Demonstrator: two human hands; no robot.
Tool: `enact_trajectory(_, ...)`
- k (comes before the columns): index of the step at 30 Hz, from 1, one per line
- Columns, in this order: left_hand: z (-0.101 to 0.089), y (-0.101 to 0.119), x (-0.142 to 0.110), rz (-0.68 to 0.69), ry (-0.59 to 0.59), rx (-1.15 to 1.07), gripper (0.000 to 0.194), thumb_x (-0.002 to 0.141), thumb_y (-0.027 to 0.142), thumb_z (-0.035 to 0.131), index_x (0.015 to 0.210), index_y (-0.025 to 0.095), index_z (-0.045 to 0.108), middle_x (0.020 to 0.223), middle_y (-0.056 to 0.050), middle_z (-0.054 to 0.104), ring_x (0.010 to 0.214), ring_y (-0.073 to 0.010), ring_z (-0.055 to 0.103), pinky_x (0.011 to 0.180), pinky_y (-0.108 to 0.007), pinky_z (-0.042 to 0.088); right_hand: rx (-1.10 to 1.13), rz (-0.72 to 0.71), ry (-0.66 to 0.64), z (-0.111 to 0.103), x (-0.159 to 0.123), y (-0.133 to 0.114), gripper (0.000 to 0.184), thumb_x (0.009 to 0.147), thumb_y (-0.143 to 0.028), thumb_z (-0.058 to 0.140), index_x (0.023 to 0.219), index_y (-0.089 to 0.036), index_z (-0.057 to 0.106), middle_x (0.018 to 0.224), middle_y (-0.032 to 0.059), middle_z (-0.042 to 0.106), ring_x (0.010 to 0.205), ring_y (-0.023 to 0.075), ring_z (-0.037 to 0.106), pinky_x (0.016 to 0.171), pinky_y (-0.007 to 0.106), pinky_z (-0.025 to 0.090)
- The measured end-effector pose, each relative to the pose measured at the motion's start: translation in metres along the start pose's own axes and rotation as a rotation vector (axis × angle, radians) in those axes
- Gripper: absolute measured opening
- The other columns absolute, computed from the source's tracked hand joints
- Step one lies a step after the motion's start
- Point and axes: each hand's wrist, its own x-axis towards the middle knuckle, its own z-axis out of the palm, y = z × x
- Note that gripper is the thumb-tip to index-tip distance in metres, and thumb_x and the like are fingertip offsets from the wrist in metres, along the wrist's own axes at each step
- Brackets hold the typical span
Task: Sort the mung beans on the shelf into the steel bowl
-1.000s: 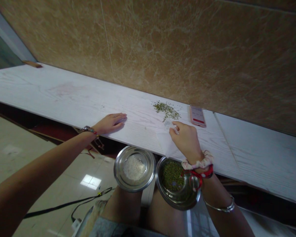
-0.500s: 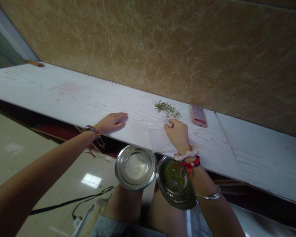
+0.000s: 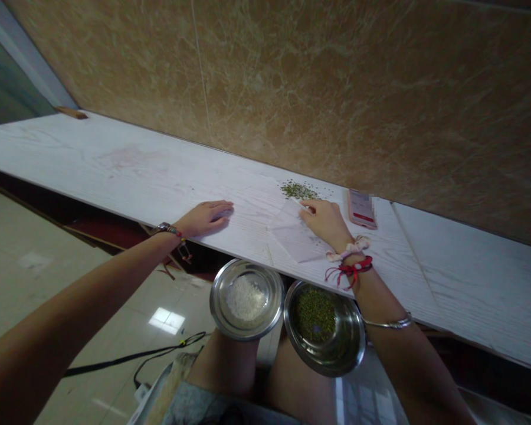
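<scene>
My right hand (image 3: 325, 219) pinches the upper edge of a thin, translucent whitish sheet (image 3: 294, 236), which lies over the white shelf. Whether it is paper or a plastic bag I cannot tell. Just beyond those fingers spreads a patch of small green beans (image 3: 299, 189), its near part hidden by the hand and sheet. My left hand (image 3: 206, 217) lies flat on the shelf near its front edge, fingers stretched out and holding nothing. Below the edge, a steel bowl (image 3: 218, 314) holds white grains (image 3: 246, 298). Beside it, a tilted steel bowl (image 3: 351, 348) contains more green beans (image 3: 314, 313).
A phone (image 3: 361, 209) lies on the white shelf (image 3: 177, 159) to the right of the beans. Behind rises a brown marbled wall (image 3: 292, 88). A small wooden piece (image 3: 73, 112) sits at the far left end. A black cable (image 3: 133, 360) runs above the tiled floor.
My right hand has moved slightly away from me, drawing the sheet's upper edge up to the bean patch. More of the tilted bowl shows. The left hand stays on the shelf.
</scene>
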Motion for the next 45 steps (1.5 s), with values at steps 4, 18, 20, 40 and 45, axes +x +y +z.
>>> enact_trajectory(4, 0.000, 0.000, 0.000, -0.003, -0.007, 0.000, 0.047, 0.087, 0.040, 0.032, 0.118, 0.013, 0.054, 0.132, -0.009, 0.052, 0.122, -0.0223, 0.047, 0.103, -0.038, 0.037, -0.001, -0.047, -0.063, 0.008, 0.007, -0.009, 0.030, 0.076, -0.014, 0.053, 0.101, -0.018, 0.070, 0.088, 0.0056, 0.072, 0.081, 0.0171, 0.064, 0.079, 0.031, 0.046)
enact_trajectory(18, 0.002, -0.003, 0.001, -0.003, 0.002, -0.009, 0.049, 0.086, 0.041, 0.032, 0.118, 0.011, 0.054, 0.131, -0.012, 0.053, 0.121, -0.0225, 0.048, 0.102, -0.037, 0.038, 0.139, -0.249, -0.238, 0.024, -0.016, -0.045, 0.031, 0.078, -0.013, 0.054, 0.105, -0.021, 0.068, 0.097, 0.0040, 0.072, 0.085, 0.0147, 0.065, 0.081, 0.029, 0.047)
enact_trajectory(20, 0.002, -0.003, 0.001, -0.008, -0.002, -0.010, 0.049, 0.086, 0.041, 0.032, 0.119, 0.012, 0.054, 0.131, -0.011, 0.052, 0.121, -0.0225, 0.048, 0.102, -0.037, 0.038, 0.158, -0.263, -0.244, 0.021, -0.021, -0.047, 0.030, 0.079, -0.014, 0.054, 0.105, -0.020, 0.068, 0.098, 0.0044, 0.072, 0.085, 0.0146, 0.065, 0.081, 0.029, 0.047)
enact_trajectory(40, -0.008, 0.011, 0.012, -0.005, -0.112, 0.262, 0.039, 0.086, 0.031, 0.035, 0.117, 0.015, 0.051, 0.117, -0.010, 0.058, 0.104, -0.0243, 0.055, 0.092, -0.038, 0.042, -0.149, -0.206, 0.430, -0.030, -0.051, 0.093, 0.026, 0.084, -0.025, 0.041, 0.093, -0.020, 0.065, 0.087, 0.0083, 0.070, 0.084, 0.0230, 0.062, 0.078, 0.038, 0.047)
enact_trajectory(45, -0.003, 0.028, 0.033, -0.045, -0.080, 0.270, 0.033, 0.089, 0.030, 0.034, 0.109, 0.016, 0.056, 0.104, -0.012, 0.058, 0.091, -0.0238, 0.058, 0.081, -0.036, 0.045, -0.224, -0.294, 0.424, -0.018, -0.064, 0.094, 0.027, 0.088, -0.022, 0.038, 0.091, -0.021, 0.064, 0.084, 0.0069, 0.069, 0.081, 0.0217, 0.061, 0.077, 0.037, 0.045)
